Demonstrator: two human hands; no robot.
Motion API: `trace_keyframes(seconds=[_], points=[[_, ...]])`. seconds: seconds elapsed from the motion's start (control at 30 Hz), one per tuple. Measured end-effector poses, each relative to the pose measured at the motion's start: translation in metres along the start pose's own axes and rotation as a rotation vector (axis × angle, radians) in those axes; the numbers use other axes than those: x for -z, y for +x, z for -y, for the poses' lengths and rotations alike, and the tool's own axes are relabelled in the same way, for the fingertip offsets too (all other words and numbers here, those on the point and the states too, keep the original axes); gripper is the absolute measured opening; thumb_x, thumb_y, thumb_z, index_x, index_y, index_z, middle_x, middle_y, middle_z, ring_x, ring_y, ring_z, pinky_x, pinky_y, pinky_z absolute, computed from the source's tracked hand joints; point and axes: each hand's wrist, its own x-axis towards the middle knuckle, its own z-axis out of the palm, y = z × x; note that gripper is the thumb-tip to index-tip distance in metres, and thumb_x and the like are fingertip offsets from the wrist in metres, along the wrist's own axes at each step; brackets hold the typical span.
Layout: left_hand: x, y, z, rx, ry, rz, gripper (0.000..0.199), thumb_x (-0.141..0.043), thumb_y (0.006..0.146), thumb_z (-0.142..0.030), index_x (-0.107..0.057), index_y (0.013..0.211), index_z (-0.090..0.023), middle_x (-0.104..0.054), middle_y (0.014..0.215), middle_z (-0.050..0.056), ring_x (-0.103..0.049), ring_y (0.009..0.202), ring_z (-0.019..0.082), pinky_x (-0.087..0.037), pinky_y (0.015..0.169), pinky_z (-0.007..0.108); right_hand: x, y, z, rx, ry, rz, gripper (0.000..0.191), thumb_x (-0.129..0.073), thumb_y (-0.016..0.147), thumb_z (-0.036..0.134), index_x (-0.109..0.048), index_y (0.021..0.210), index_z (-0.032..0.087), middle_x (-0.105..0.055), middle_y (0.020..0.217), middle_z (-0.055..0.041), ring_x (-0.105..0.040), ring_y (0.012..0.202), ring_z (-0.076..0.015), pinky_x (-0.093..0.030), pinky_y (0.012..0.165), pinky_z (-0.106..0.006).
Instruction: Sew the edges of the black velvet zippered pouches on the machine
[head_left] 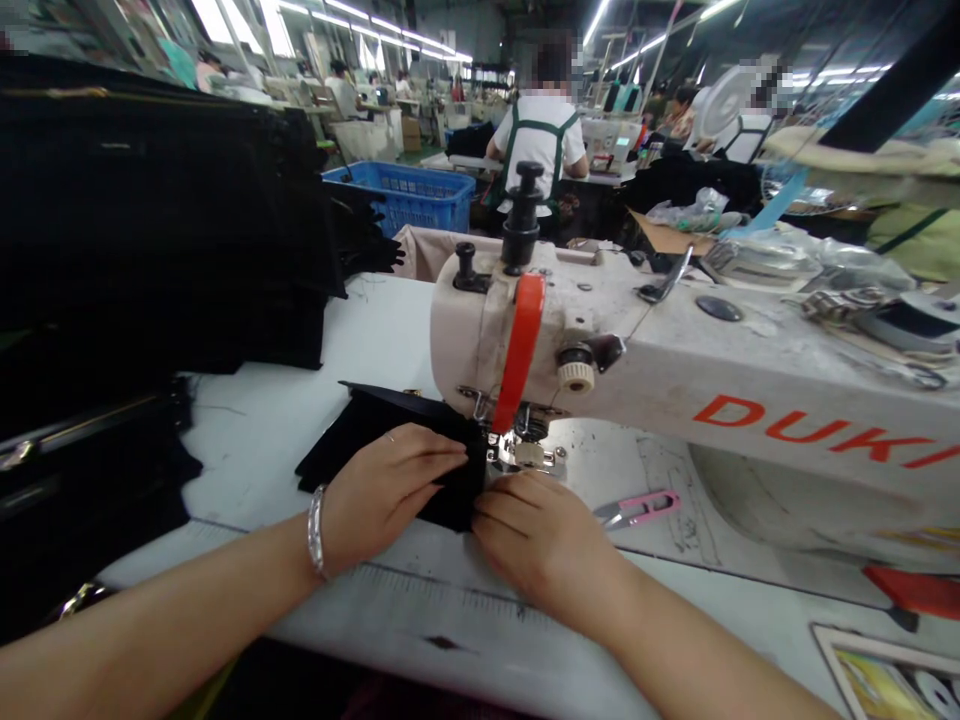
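Black cloth [360, 425] at "DUK" machine [645, 370]

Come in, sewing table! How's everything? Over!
Left grip on black cloth; right grip at its edge. Cloth at sewing machine. Pink-handled scissors lie clear of it.

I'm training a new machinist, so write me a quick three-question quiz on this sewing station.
1. Multiple choice: which wrist wears the bracelet?
a) right
b) left
c) both

2. True or false: the pink-handled snips lie on the work surface, with neither hand holding them.

3. Fill in the blank: the left hand rests on ____ fabric, and the right hand is at its edge.

Key: 1. b; 2. true; 3. black
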Motion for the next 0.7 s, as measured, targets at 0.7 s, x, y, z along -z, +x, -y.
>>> trace_keyframes(seconds=[0.7], points=[[-0.013, 0.010, -0.002, -0.235, 0.112, 0.055, 0.018, -0.050, 0.096, -0.013, -0.059, 0.112, -0.011, -0.068, 0.113, 0.009, -0.061, 0.110, 0.020, -0.050, 0.101, 0.036, 0.005, -0.003, 0.006, -0.189, 0.187, -0.002, 0.013, -0.055, 0.095, 0.018, -0.068, 0.098, 0.019, -0.069, 0.092, -0.0042, -0.061, 0.091, -0.0192, -0.050, 0.085, -0.036]])
